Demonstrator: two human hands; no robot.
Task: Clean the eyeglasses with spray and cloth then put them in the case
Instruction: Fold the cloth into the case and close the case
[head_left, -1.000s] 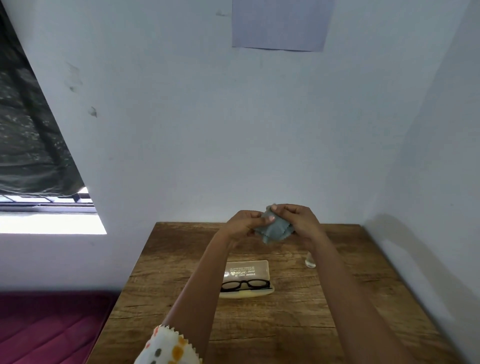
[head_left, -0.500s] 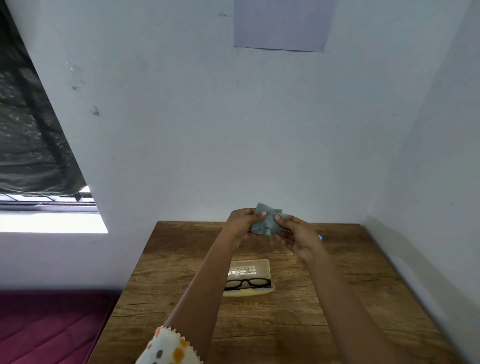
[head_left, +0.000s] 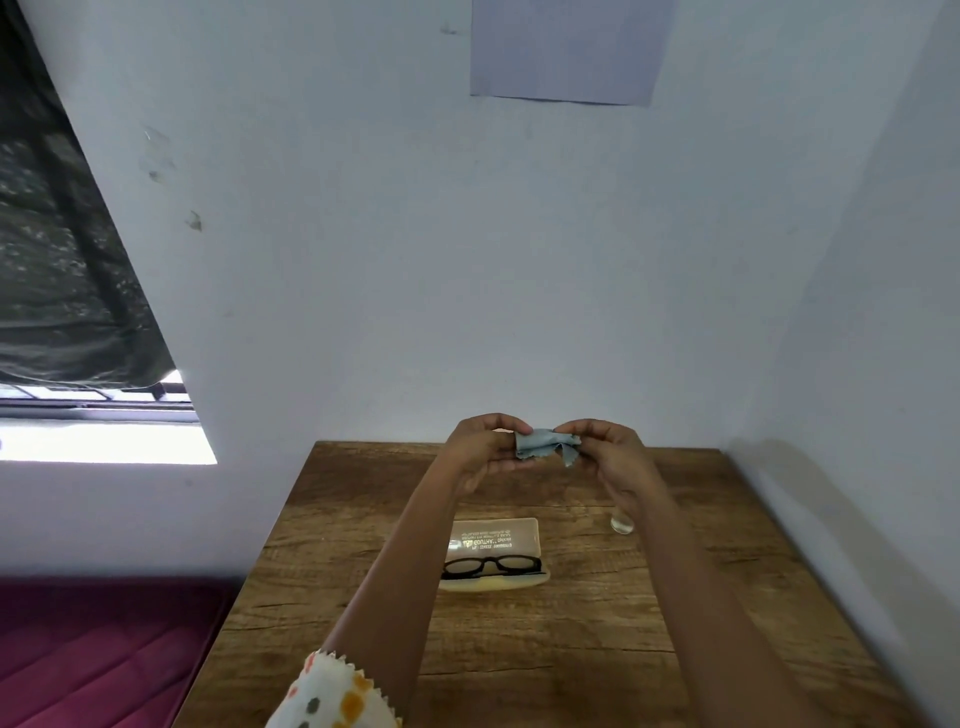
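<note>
Left hand (head_left: 480, 447) raised above far table edge, thumb and fingertips pinching left end of small grey-blue soft cleaning cloth (head_left: 543, 444). Cloth bunched and creased between both hands, one corner drooping. Right hand (head_left: 610, 457) pinched the other end, fingers curled round it. Neither hand touched anything else.

Judged step: opening the cloth out for wiping. Best done by drawing the two pinches apart until one flat layer showed, with no folds left to drag across a lens.

Black plastic-framed eyeglasses (head_left: 491, 565) lay unheld across the lower half of the open, translucent pale-yellow rectangular case (head_left: 524, 530), between the forearms and well below the hands. Small clear spray bottle (head_left: 622, 524) stood right of the case, mostly hidden behind right wrist. Whether the lenses had been sprayed could not be told.

Surface: brown wood-grain rectangular table (head_left: 571, 649), pushed into a corner.

Room, left to right: dark curtain (head_left: 57, 260) above a bright window (head_left: 98, 441); maroon padded mat (head_left: 93, 649) low beside the table; white spotted sleeve (head_left: 332, 696) at the bottom edge; pale blue wall carrying a plain paper sheet (head_left: 566, 49); side wall at right.
</note>
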